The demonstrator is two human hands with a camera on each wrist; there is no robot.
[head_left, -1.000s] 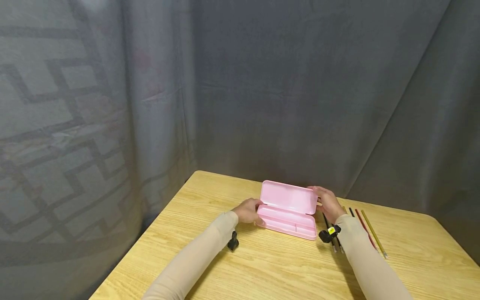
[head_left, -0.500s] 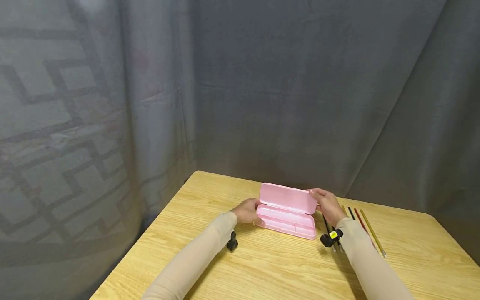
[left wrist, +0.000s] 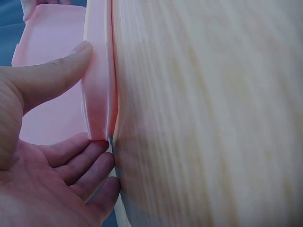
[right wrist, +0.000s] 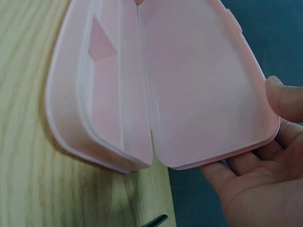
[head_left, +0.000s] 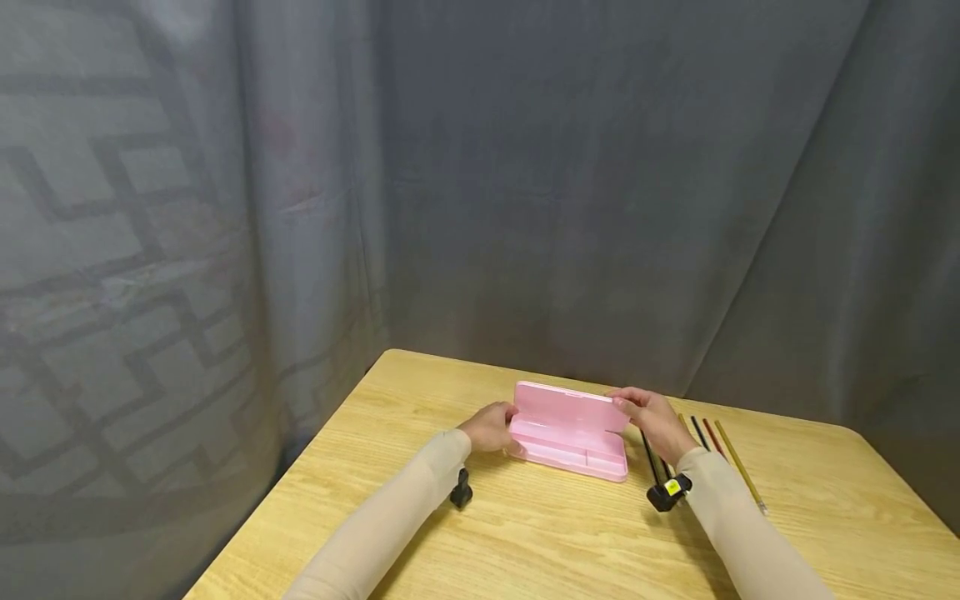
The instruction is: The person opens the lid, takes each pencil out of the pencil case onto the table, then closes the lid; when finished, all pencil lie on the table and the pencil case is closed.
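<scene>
A pink plastic pencil case [head_left: 572, 446] lies open on the wooden table [head_left: 525, 542], and its trays show nothing inside. My left hand [head_left: 491, 427] grips the left end of the base [left wrist: 97, 94], thumb on the rim and fingers by the corner. My right hand [head_left: 651, 417] holds the right end of the lid [head_left: 572, 407] between thumb and fingers. In the right wrist view the lid [right wrist: 203, 94] stands at an angle over the base [right wrist: 99, 104], with my right hand [right wrist: 255, 184] at its edge. My left hand [left wrist: 42, 156] fills the lower left of its wrist view.
Several thin pencils [head_left: 708, 442], black, red and yellow, lie side by side just right of the case. Grey curtains [head_left: 600, 208] hang behind and to the left of the table. The table's left edge [head_left: 300, 483] is close to my left arm.
The lid has come down towards the base and shows shorter than before. Both hands have stayed at the ends of the case.
</scene>
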